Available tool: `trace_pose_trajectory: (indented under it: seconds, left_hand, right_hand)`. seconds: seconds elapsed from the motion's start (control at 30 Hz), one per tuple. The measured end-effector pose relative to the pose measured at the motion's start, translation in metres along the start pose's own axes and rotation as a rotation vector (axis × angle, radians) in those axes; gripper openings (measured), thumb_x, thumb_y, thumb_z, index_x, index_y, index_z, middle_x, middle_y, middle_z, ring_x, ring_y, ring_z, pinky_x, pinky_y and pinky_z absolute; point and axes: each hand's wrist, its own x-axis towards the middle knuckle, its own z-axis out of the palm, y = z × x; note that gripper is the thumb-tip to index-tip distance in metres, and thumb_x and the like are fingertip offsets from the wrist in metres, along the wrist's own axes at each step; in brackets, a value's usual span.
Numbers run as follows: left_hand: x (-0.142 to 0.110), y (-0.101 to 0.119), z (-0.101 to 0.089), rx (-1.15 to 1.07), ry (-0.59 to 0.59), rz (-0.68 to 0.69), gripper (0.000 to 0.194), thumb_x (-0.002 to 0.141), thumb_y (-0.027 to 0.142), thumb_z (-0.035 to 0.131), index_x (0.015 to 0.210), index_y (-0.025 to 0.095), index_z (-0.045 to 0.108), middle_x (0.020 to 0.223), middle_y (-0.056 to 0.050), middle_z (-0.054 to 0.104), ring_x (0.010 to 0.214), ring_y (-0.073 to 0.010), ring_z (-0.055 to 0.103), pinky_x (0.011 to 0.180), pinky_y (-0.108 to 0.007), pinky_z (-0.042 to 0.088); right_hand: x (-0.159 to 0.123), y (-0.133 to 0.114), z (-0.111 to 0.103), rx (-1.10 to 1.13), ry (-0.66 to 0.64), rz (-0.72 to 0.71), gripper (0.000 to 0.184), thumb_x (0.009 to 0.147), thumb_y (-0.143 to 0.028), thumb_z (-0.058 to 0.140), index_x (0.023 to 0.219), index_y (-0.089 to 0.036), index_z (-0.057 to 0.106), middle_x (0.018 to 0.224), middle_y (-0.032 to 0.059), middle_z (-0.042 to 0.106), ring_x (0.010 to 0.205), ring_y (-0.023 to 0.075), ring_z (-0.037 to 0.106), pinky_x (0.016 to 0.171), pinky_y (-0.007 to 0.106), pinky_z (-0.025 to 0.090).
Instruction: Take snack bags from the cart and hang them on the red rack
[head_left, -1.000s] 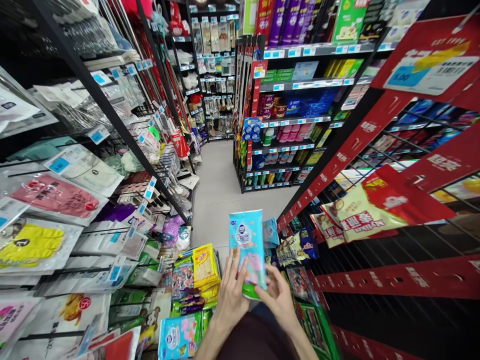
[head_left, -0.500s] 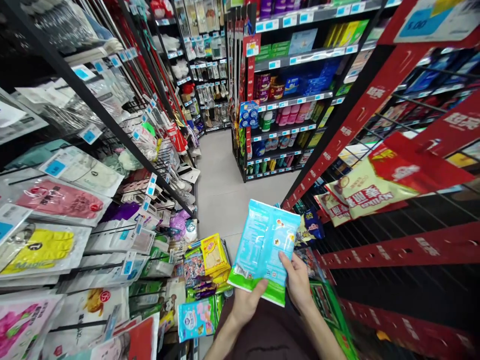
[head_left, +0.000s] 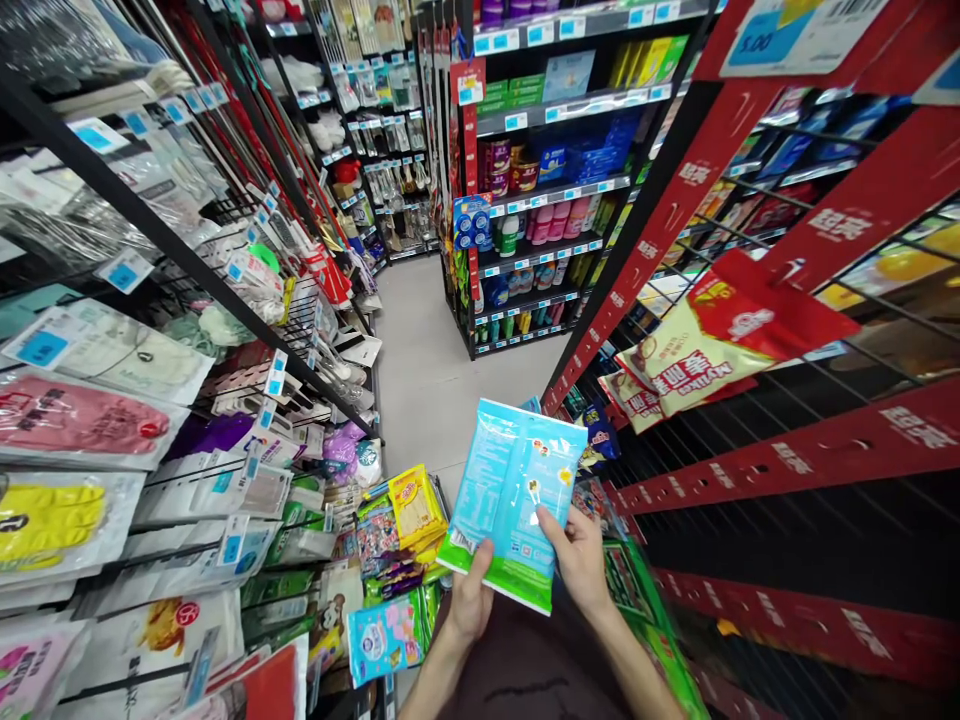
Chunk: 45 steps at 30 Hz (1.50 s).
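I hold a flat blue and green packet (head_left: pixel 510 490) in front of me with both hands, its printed back side facing me. My left hand (head_left: pixel 470 600) grips its lower left corner, thumb on top. My right hand (head_left: pixel 579 555) grips its lower right edge, thumb pressed on the face. Both hands are closed on the packet. Below them lies a basket-like pile of goods, among them a yellow packet (head_left: pixel 415 505) and a small blue packet (head_left: pixel 384 638).
A narrow shop aisle. Left rack (head_left: pixel 187 260) holds hanging gloves and bagged goods with blue price tags. Right red wire rack (head_left: pixel 750 470) holds snack bags (head_left: pixel 694 360). A grey floor (head_left: pixel 435 380) leads to shelves of bottles and boxes (head_left: pixel 540 230) ahead.
The packet was turned from its front, held upright, to its back, tilted toward me. Both hands shifted to its lower corners. The view tipped slightly downward.
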Motion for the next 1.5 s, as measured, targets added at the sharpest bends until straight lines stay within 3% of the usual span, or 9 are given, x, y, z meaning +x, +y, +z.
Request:
trace_pose_trajectory:
  seconds: [0.2,0.33,0.5,0.87,1.5]
  left_hand:
    - [-0.003,0.002,-0.001,0.021,0.03,0.015,0.072,0.076,0.033,0.074,0.14,0.024,0.043,0.132,-0.01,0.058,0.126,-0.0298,0.05,0.111,-0.045,0.036]
    - [-0.004,-0.001,-0.006,0.023,0.066,-0.006,0.078,0.073,0.034,0.076,0.141,0.023,0.041,0.134,-0.011,0.056,0.126,-0.0314,0.05,0.109,-0.046,0.038]
    - [-0.004,-0.004,-0.012,0.011,0.057,-0.034,0.077,0.071,0.034,0.076,0.139,0.021,0.044,0.133,-0.011,0.057,0.125,-0.0321,0.05,0.109,-0.046,0.038]
    - [-0.001,-0.002,-0.017,0.051,0.049,0.0,0.071,0.072,0.036,0.075,0.136,0.02,0.049,0.129,-0.011,0.061,0.123,-0.0318,0.053,0.107,-0.047,0.04]
    - [0.004,0.002,-0.023,0.095,0.106,-0.02,0.071,0.067,0.038,0.078,0.131,0.019,0.054,0.125,-0.01,0.063,0.123,-0.0324,0.053,0.109,-0.047,0.037]
  right_hand:
    - [0.0,-0.012,0.005,0.027,0.004,-0.042,0.027,0.079,-0.039,0.069,0.096,-0.019,0.064,0.085,0.0043,0.068,0.074,0.0189,0.062,0.066,0.028,0.05]
    - [0.005,-0.024,0.008,0.114,0.109,-0.108,0.026,0.084,-0.037,0.064,0.106,-0.023,0.058,0.083,0.0004,0.065,0.065,0.0137,0.057,0.059,0.023,0.046]
    - [0.009,-0.03,0.004,0.116,0.236,-0.131,0.025,0.087,-0.04,0.059,0.103,-0.022,0.062,0.078,-0.0005,0.06,0.062,0.0115,0.049,0.054,0.021,0.04]
    - [0.009,-0.027,0.003,0.159,0.191,-0.12,0.025,0.087,-0.041,0.058,0.103,-0.022,0.063,0.085,0.0012,0.065,0.07,0.0151,0.055,0.064,0.026,0.043]
    - [0.013,-0.018,0.003,0.201,0.204,-0.094,0.025,0.088,-0.04,0.059,0.102,-0.021,0.064,0.087,0.0025,0.065,0.072,0.0154,0.056,0.065,0.026,0.044]
